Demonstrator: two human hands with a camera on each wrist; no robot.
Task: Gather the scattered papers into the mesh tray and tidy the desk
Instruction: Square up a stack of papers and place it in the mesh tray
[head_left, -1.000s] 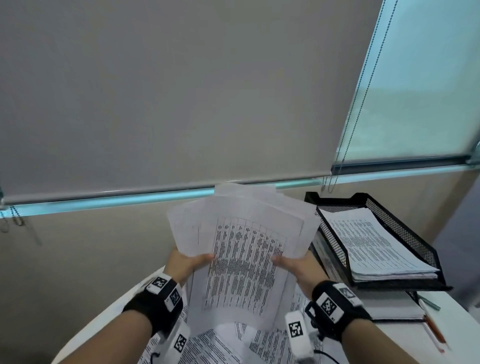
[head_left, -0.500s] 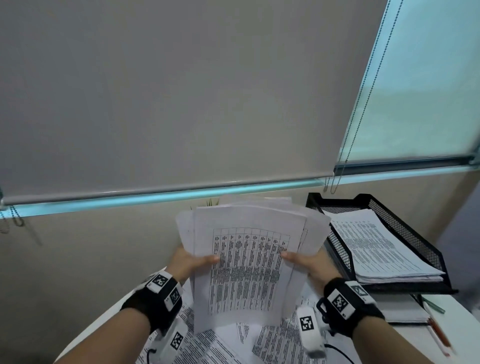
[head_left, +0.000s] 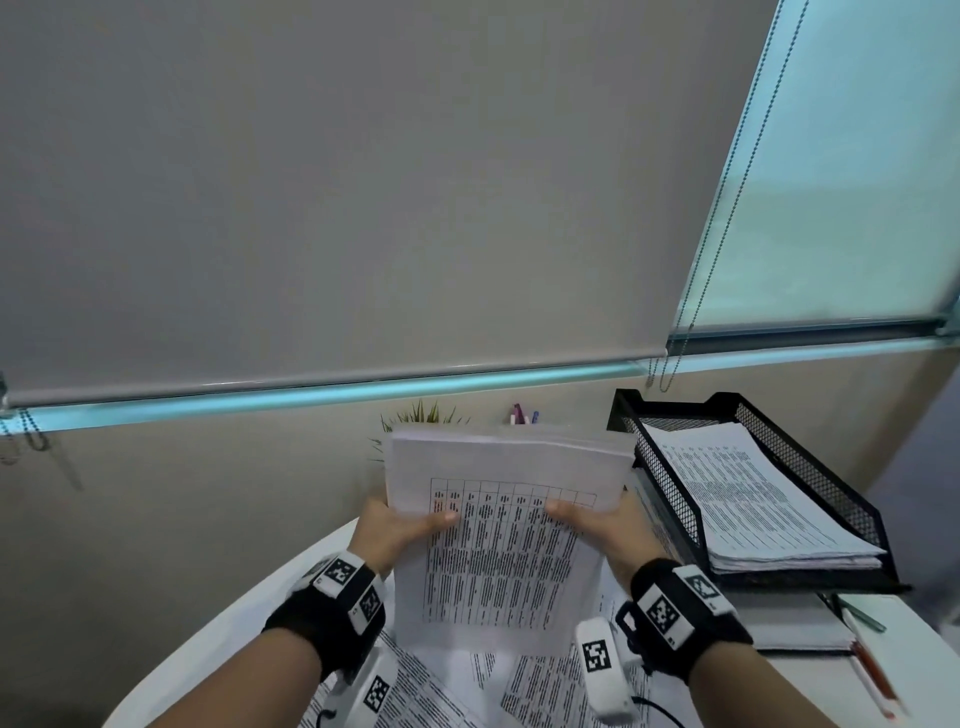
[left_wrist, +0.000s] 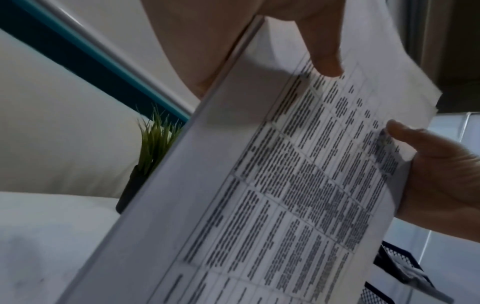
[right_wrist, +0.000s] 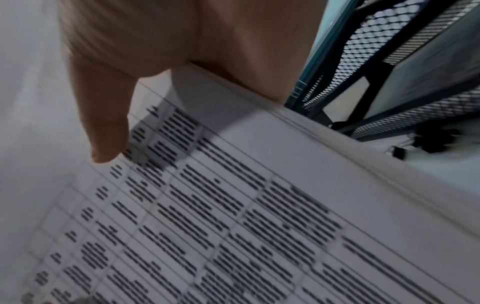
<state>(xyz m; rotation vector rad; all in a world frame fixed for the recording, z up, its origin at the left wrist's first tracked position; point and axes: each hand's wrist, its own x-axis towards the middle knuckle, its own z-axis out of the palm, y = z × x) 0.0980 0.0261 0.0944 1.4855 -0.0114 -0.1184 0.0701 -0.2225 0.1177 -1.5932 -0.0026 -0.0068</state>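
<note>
I hold a stack of printed papers (head_left: 498, 540) upright above the desk, edges nearly squared. My left hand (head_left: 402, 525) grips its left edge, thumb on the front sheet. My right hand (head_left: 597, 519) grips the right edge the same way. In the left wrist view the stack of papers (left_wrist: 285, 185) slants across the frame with both thumbs on it. The right wrist view shows the stack of papers (right_wrist: 233, 216) under my thumb. The black mesh tray (head_left: 810, 467) stands to the right with a pile of sheets inside. More loose papers (head_left: 457, 691) lie on the desk below.
A small potted plant (left_wrist: 153, 144) stands behind the stack near the wall. Pens (head_left: 524, 417) poke up behind the papers. A notebook (head_left: 795, 623) and pens (head_left: 867, 660) lie in front of the tray. The white desk edge (head_left: 218, 629) curves at the left.
The fanned, uneven sheets have been drawn together into a squarer stack, and both hands have lowered it slightly. The plant and pens behind it now show.
</note>
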